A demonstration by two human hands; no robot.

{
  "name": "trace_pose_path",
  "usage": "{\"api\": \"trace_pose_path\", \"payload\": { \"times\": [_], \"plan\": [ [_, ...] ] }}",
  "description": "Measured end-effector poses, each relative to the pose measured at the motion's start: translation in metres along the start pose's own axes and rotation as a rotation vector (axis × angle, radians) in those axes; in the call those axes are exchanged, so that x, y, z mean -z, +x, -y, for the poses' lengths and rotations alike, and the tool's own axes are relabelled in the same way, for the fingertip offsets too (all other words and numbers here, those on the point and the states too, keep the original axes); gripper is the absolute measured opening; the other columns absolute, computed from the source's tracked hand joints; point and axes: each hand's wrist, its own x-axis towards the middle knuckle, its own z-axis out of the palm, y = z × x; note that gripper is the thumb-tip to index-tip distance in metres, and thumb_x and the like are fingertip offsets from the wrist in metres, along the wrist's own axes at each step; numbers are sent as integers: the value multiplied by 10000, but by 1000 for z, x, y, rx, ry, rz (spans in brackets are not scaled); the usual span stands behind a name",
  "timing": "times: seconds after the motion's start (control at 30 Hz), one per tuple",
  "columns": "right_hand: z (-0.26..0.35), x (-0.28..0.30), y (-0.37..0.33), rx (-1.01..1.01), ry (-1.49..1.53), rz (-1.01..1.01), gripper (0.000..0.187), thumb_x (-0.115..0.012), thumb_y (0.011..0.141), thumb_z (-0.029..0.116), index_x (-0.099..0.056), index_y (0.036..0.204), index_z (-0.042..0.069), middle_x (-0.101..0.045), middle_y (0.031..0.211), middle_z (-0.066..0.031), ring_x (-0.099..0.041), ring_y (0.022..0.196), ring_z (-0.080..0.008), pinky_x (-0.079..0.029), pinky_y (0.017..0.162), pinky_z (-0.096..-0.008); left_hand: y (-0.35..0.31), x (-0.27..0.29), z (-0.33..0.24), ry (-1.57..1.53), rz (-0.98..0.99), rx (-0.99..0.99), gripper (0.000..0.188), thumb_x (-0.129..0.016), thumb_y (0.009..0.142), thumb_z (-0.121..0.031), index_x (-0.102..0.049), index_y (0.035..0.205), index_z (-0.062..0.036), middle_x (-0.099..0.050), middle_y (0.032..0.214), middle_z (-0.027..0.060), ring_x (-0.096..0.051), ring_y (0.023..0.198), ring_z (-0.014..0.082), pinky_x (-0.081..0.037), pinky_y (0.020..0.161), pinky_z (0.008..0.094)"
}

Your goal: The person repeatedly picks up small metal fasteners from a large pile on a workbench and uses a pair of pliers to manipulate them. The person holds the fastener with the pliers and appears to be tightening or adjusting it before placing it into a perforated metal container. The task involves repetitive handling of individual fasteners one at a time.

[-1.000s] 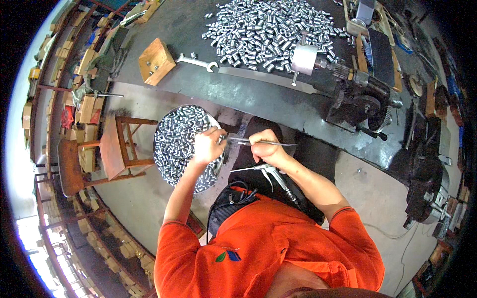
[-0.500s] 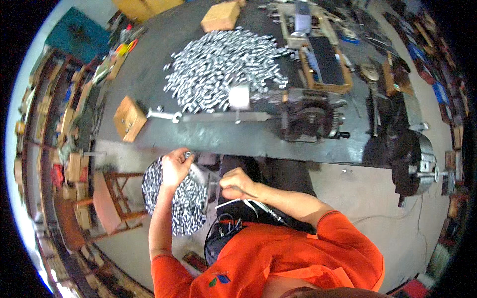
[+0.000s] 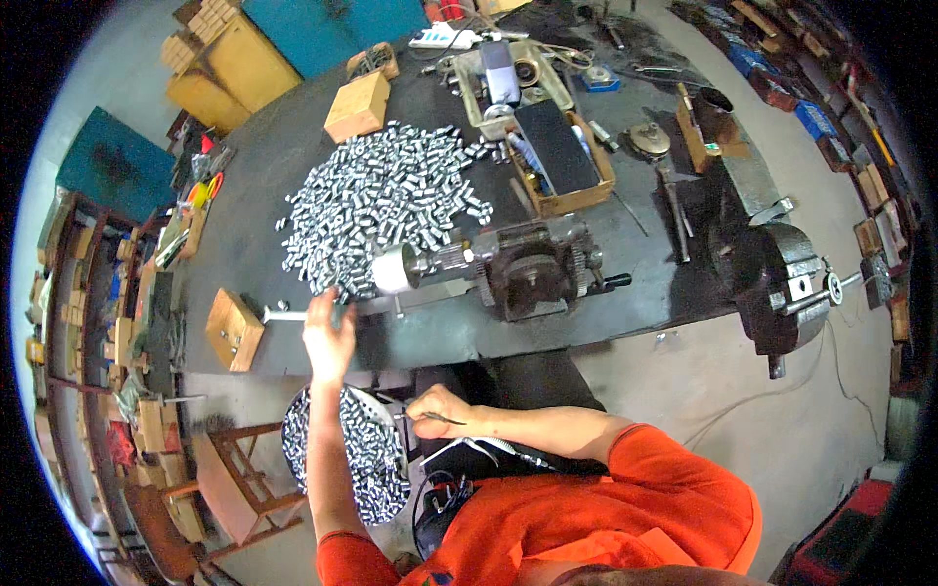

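Observation:
My left hand reaches over the bench's front edge, beside the near end of a pile of short shiny metal sleeves. Its fingers are bent around a small greyish thing that I cannot make out. It partly covers an open-end wrench lying on the bench. My right hand is closed in a fist below the edge; a thin dark tool shows along it, its kind unclear. Left of that fist, under my left forearm, stands a round container filled with similar sleeves.
A geared machine with a pale cylindrical end sits by the bench's front edge. Wooden blocks flank the pile. A box of tools and a vise are on the right. A wooden stool stands left.
My left hand has moved forward from above the container to the bench, beside the pile. My right fist stays below the edge. The view has shifted, showing more of the bench's far side.

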Motion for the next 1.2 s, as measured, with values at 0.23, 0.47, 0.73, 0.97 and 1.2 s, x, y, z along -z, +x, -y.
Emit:
{"api": "trace_pose_path", "payload": {
  "times": [0.23, 0.47, 0.73, 0.97, 1.2],
  "plan": [
    [-2, -5, -1, 0, 20, -22, 287, -587, 595, 95, -307, 547, 55, -280, 497, -88, -333, 416, -209, -268, 417, -341, -51, -21, 2, -1, -109, -46, 225, -546, 805, -62, -577, 1006, 35, -557, 1106, 192, -541, 976, 388, -426, 865, 419],
    [-10, 1, -5, 22, -65, -22, 267, -579, 661, 164, -368, 550, 45, -342, 487, -137, -370, 422, -317, -288, 414, -369, -38, -12, -12, 132, -66, -165, 214, -561, 794, -61, -591, 991, 17, -595, 1028, 174, -551, 997, 339, -312, 985, 505],
    [-10, 0, -9, -18, 7, -9, 231, -587, 629, 139, -390, 558, 41, -365, 474, -134, -413, 407, -287, -295, 411, -362, 47, -46, -80, -271, 38, -310, 278, -615, 686, -52, -583, 959, -11, -628, 863, 117, -592, 908, 267, -298, 1013, 502],
    [-7, 6, -7, -14, 89, -89, 205, -583, 685, 163, -449, 589, 40, -447, 498, -130, -475, 429, -281, -348, 436, -365, 112, -98, -158, -314, 140, -542, 398, -677, 773, -224, -567, 1118, -58, -590, 1128, 119, -486, 1165, 287, -302, 1029, 454],
    [6, 13, -4, -55, 176, -96, 210, -564, 721, 121, -425, 598, 24, -397, 482, -113, -428, 410, -251, -328, 427, -350, 138, -130, -203, -274, 150, -798, 495, -583, 828, -358, -510, 1197, -35, -535, 1228, 80, -407, 1232, 279, -164, 1044, 570]
  ]
}}
